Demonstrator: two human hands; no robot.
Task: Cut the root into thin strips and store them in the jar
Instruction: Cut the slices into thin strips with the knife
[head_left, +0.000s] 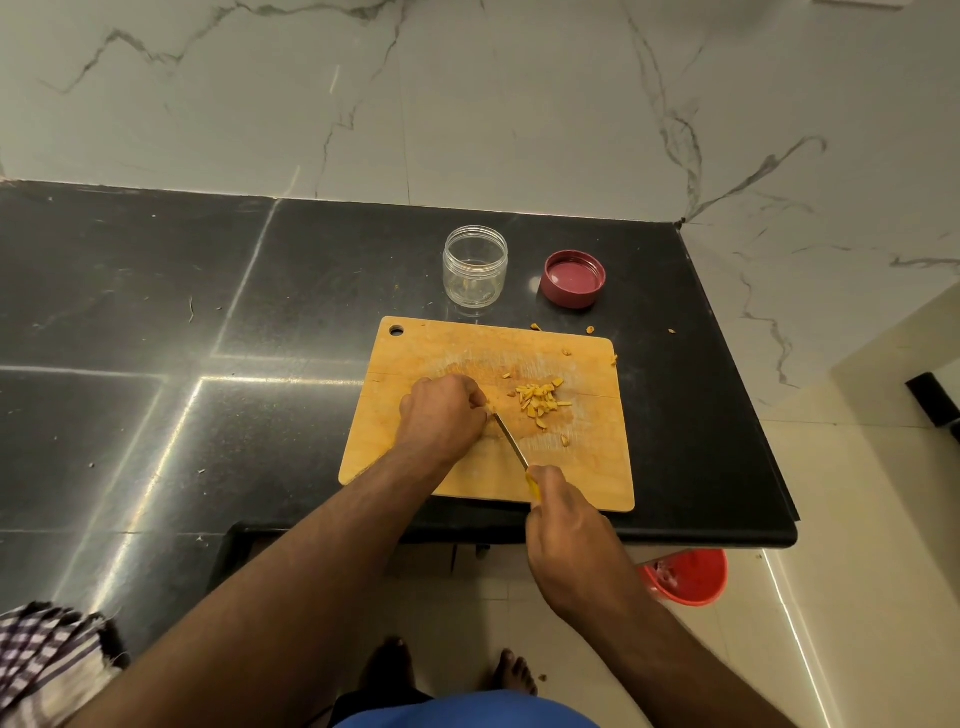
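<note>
My left hand (441, 415) curled over the root on the wooden board (467, 483), hiding it. My right hand (563, 525) gripped the yellow-handled knife (511, 441), blade tip beside my left fingers. Cut strips (540, 401) lay just right. The open jar (475, 269) stood beyond the board, its red lid (573, 278) nearby.

Left hand (441, 415) sits at frame centre, fingers curled down; right hand (566, 535), lower right of centre, grips a yellow-handled knife (511, 441).
</note>
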